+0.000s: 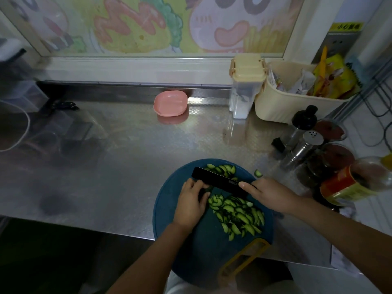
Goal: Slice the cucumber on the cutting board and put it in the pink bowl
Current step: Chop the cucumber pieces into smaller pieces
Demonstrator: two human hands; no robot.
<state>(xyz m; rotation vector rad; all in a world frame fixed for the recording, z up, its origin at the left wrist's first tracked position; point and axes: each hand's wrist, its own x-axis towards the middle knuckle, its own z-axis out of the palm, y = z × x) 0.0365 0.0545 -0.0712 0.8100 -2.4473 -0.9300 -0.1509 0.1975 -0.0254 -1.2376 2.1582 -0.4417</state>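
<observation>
A round blue cutting board (191, 247) lies at the counter's front edge and overhangs it. Cucumber slices (239, 215) are heaped on its right half, with more slices (222, 169) behind the knife. My left hand (191, 201) holds the short uncut cucumber end (206, 190) with curled fingers. My right hand (269, 193) grips the handle of a black-bladed knife (216, 179), whose blade lies across the board against that end. The pink bowl (170, 102) stands empty at the back of the counter, far from both hands.
One stray slice (258, 173) lies on the steel counter beside the board. Shakers, jars and bottles (311, 143) crowd the right side. A cream basket (297, 98) and a lidded container (246, 85) stand at the back right. The board's yellow handle (244, 259) points towards me.
</observation>
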